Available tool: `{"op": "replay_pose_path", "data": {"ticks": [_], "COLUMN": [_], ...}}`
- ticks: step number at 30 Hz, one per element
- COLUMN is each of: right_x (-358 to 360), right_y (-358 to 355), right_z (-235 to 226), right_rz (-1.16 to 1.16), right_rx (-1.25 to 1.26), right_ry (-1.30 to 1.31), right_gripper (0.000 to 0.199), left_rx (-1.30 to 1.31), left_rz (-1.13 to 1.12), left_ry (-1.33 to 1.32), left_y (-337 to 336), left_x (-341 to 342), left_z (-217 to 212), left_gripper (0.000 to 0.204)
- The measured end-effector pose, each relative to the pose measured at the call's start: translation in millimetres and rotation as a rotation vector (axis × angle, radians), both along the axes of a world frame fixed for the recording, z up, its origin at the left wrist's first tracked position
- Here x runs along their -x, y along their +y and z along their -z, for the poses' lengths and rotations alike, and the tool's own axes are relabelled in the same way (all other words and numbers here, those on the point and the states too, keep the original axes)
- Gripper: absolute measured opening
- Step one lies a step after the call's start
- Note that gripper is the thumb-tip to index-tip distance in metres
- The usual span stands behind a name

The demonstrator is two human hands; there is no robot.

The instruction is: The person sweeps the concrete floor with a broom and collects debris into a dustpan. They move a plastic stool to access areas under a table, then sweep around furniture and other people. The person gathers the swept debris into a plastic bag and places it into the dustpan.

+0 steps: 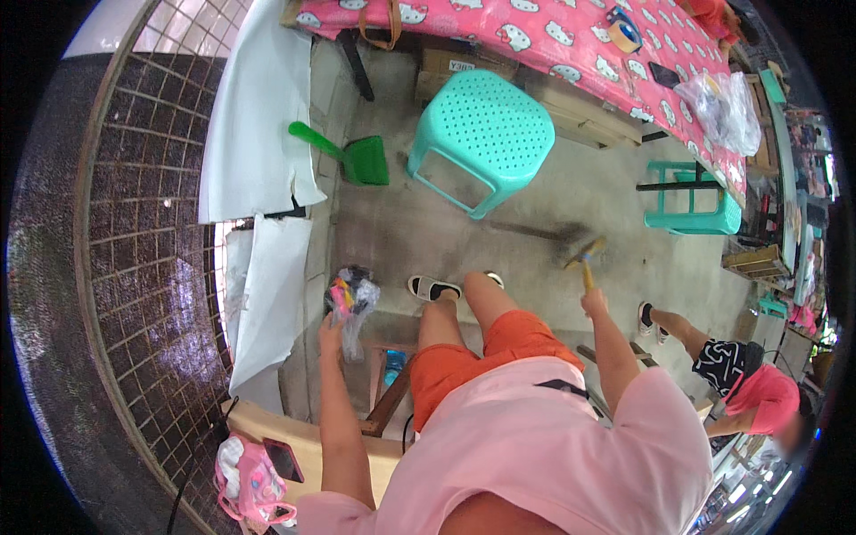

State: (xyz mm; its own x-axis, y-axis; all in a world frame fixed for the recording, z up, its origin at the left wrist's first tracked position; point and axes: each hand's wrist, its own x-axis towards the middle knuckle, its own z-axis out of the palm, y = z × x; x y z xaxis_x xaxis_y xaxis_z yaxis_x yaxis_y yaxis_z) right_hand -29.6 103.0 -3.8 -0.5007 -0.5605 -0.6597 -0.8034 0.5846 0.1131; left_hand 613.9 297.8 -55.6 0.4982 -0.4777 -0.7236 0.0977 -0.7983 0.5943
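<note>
My left hand (331,337) is closed on the edge of a clear plastic bag (355,299), which has pink, yellow and dark bits in it and hangs low by the left wall. My right hand (594,304) grips the yellow handle of a small broom (586,257), its tan head spread out just over the concrete floor. Beyond my feet and to the left, a green dustpan (364,162) lies with its handle toward the wall. A turquoise plastic stool (486,125) stands ahead of me.
A table with a pink printed cloth (553,62) runs along the far side, bearing a tape roll (624,34) and plastic bags (724,109). Another turquoise stool (691,209) is at right. A person (753,383) bends over at lower right. Wire mesh (147,214) lines the left.
</note>
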Motion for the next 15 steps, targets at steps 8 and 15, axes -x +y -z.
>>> {"op": "replay_pose_path", "data": {"ticks": [8,15], "right_x": [78.4,92.3], "right_y": [-29.0,-135.2], "right_z": [-53.8,-68.6], "right_rz": [1.263,1.339], "right_rx": [0.249,-0.036], "right_ry": [-0.853,-1.200], "right_gripper": [0.009,0.012], "left_rx": [0.192,0.121], "left_rz": [0.314,-0.275], "left_ry": [-0.104,0.473], "left_y": [-240.4,-384.0], "left_x": [118.8,262.7], "left_z": [-8.1,-35.4], "left_gripper": [0.052,0.064]}}
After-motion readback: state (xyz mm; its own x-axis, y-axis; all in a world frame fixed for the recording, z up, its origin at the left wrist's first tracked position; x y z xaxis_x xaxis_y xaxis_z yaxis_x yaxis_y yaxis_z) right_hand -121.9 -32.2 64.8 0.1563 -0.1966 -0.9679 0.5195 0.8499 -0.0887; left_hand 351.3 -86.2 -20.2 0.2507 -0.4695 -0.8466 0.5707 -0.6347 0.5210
